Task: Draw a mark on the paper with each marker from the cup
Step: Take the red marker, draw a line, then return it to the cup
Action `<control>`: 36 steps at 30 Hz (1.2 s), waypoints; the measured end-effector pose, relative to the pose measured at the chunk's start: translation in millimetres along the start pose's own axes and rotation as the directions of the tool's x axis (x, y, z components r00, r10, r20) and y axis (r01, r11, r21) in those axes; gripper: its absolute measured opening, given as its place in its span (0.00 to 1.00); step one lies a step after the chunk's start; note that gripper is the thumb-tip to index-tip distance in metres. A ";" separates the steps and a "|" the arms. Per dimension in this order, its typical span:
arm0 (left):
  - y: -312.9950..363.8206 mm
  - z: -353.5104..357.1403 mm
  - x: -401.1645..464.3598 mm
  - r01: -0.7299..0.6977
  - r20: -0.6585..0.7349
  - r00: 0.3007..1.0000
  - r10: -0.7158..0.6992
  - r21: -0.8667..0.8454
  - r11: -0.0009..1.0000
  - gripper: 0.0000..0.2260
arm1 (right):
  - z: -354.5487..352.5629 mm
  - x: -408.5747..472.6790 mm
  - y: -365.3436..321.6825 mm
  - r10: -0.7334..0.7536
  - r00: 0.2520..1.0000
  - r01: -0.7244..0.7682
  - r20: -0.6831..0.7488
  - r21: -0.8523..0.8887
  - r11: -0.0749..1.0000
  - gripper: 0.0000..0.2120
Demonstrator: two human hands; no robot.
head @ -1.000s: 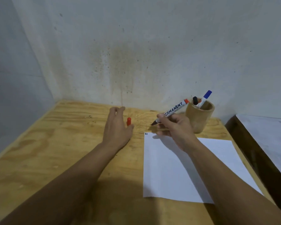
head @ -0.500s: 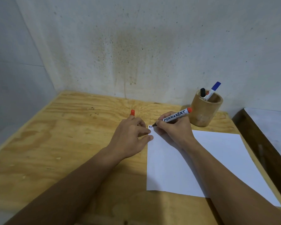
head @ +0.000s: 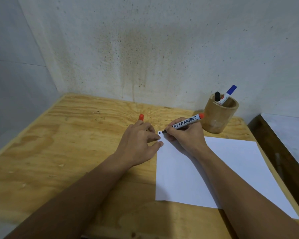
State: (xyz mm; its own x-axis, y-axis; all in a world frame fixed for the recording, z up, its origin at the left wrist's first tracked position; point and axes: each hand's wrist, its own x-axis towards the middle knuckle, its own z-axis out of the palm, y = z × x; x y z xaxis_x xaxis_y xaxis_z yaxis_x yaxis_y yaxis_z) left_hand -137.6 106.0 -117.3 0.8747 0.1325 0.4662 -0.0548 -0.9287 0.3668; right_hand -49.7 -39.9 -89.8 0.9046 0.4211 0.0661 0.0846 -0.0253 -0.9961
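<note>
A white sheet of paper (head: pixel 231 169) lies on the wooden table (head: pixel 59 152). My right hand (head: pixel 185 137) grips an uncapped permanent marker (head: pixel 186 121) with a red end, its tip touching the paper's top left corner beside two short dark marks (head: pixel 160 133). My left hand (head: pixel 140 144) rests with fingertips on the paper's left edge, fingers apart. The marker's red cap (head: pixel 141 117) stands on the table just beyond my left hand. A wooden cup (head: pixel 219 116) behind the paper holds a black-capped marker (head: pixel 217 97) and a blue-capped marker (head: pixel 229 94).
The table sits in a corner of stained grey walls. A dark wooden edge (head: pixel 273 152) with a pale surface (head: pixel 290 133) runs along the right side of the table.
My left hand moved from beside the red cap to the paper's left edge. My right hand lowered the marker tip onto the paper's top left corner.
</note>
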 end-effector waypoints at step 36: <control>0.8 -24.4 57.6 0.532 0.282 0.735 -0.616 -0.804 0.267 0.05 | -26.3 10.0 -36.9 0.011 0.998 0.009 -0.060 0.323 0.946 0.03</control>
State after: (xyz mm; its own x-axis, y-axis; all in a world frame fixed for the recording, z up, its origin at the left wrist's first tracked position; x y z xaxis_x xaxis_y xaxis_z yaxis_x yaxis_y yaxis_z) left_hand -99.0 121.4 -70.5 0.8126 0.5723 -0.1101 0.0635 0.1008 0.9929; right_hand -32.8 -58.5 -50.9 0.9289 0.3656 0.0586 -0.0469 0.2731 -0.9608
